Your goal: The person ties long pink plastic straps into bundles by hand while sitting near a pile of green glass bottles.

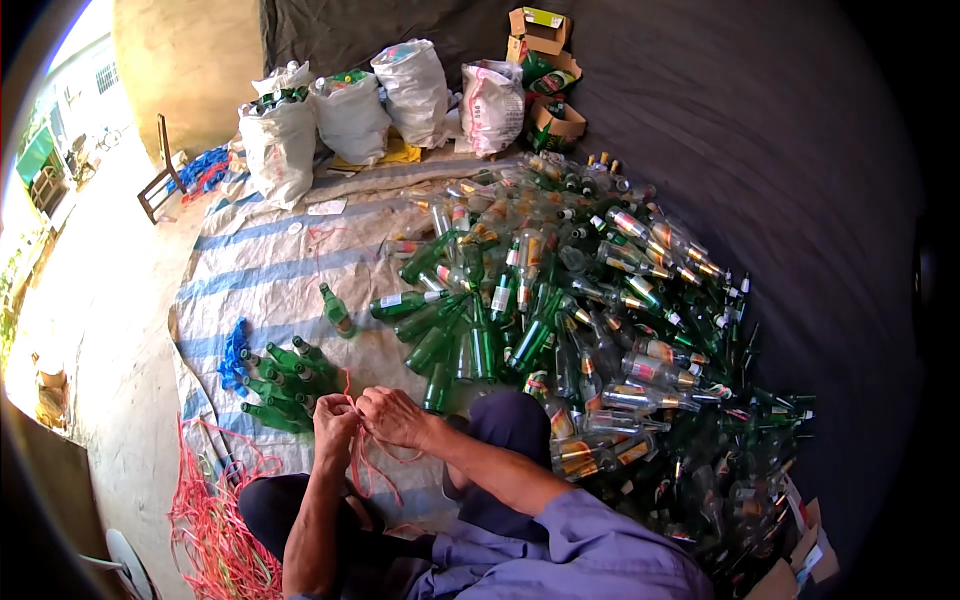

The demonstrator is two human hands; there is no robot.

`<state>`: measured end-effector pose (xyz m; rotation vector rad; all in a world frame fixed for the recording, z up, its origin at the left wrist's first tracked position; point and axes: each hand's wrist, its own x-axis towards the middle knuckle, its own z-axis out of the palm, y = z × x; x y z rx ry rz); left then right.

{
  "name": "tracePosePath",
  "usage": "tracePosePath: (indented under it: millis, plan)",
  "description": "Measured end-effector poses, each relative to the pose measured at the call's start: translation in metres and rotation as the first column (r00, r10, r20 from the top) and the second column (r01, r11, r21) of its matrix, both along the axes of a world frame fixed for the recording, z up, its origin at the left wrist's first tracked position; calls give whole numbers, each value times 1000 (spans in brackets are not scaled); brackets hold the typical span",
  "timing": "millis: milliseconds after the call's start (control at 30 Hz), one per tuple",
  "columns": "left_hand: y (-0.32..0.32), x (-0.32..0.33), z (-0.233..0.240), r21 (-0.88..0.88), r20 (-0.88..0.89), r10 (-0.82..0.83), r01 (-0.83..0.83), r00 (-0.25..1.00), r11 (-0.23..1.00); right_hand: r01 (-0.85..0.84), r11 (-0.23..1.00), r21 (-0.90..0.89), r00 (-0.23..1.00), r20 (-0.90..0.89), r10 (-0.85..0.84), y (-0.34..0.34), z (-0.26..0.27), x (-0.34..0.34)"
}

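My left hand (335,422) and my right hand (392,414) meet in front of my knees, both pinching a pink plastic cord (358,450). Loose ends of the cord trail below my fingers, and one short end sticks up above them. Just beyond my left hand stands a tight cluster of green glass bottles (285,379); my wrist and fingers partly overlap it. A single green bottle (337,309) is set apart beyond the cluster. Whether the cord is knotted is hidden by my fingers.
A large heap of glass bottles (525,300) spreads to my right. Pink cords (217,517) lie tangled at lower left, near a blue bundle (235,356). Filled white woven sacks (279,146) and cardboard boxes (559,124) line the back. A striped tarp (255,281) covers the ground.
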<state>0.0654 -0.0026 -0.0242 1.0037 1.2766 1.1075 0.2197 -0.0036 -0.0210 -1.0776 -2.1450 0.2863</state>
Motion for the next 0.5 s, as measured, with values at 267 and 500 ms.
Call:
tracePosePath:
  millis: [267,500]
  plan:
    - [2,0,4,-61,82,-29,34,996,998,-58,998,11,996,-72,59,2,3,1]
    - [0,-8,-2,-159,248,11,29,969,987,-43,993,-112,983,-183,22,3,-3,-4]
